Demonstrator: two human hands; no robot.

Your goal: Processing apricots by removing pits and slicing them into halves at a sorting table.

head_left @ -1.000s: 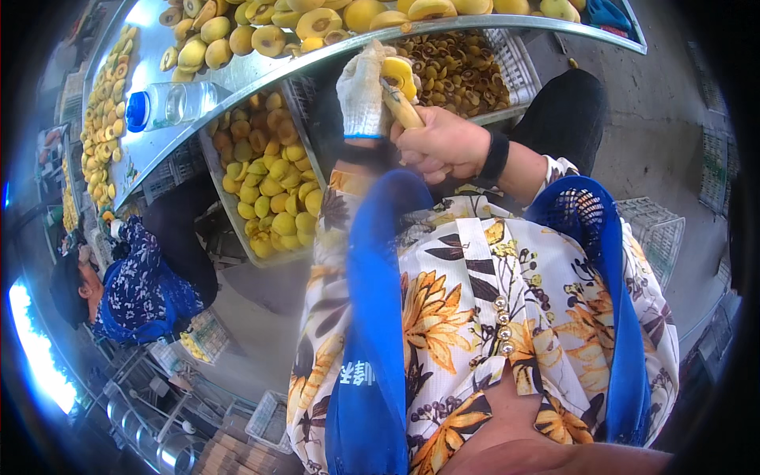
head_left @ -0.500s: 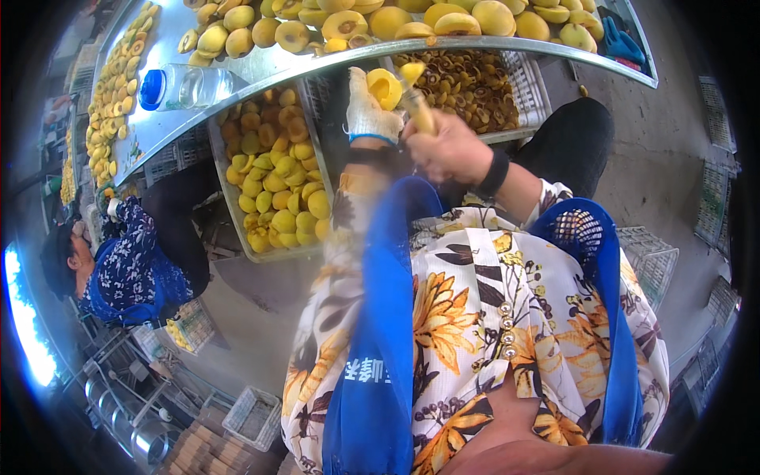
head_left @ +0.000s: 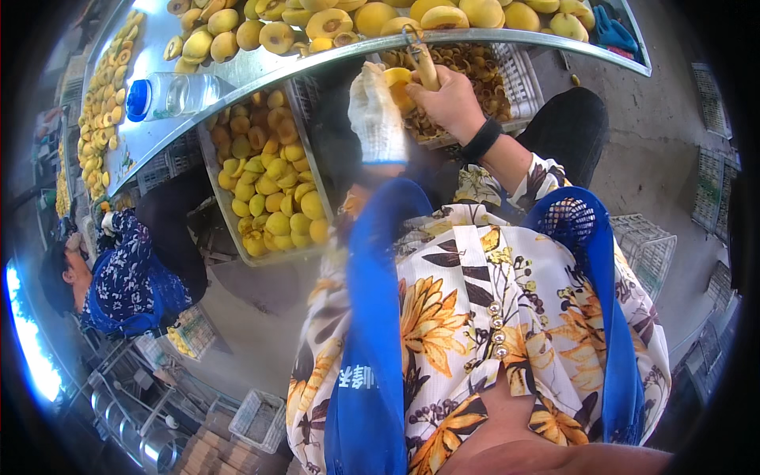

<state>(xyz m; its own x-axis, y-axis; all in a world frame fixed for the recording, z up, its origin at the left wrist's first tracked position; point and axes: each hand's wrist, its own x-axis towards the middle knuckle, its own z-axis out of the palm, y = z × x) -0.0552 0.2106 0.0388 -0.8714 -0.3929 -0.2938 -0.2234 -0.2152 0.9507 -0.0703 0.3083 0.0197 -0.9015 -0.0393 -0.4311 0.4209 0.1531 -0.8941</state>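
The left hand point(head_left: 377, 117) (in a white knit glove) grips a yellow peach half point(head_left: 398, 85) just below the edge of the metal table point(head_left: 237, 75). The bare right hand point(head_left: 451, 103) is clenched round a wooden-handled tool point(head_left: 422, 63), touching the fruit's right side, above the crate of pits point(head_left: 507, 75).

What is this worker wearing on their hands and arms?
The left hand wears a white knitted work glove, and a bright blue oversleeve covers that forearm. The right hand is bare, with a black band around the wrist. Behind it comes a short floral sleeve, white with yellow and dark flowers.
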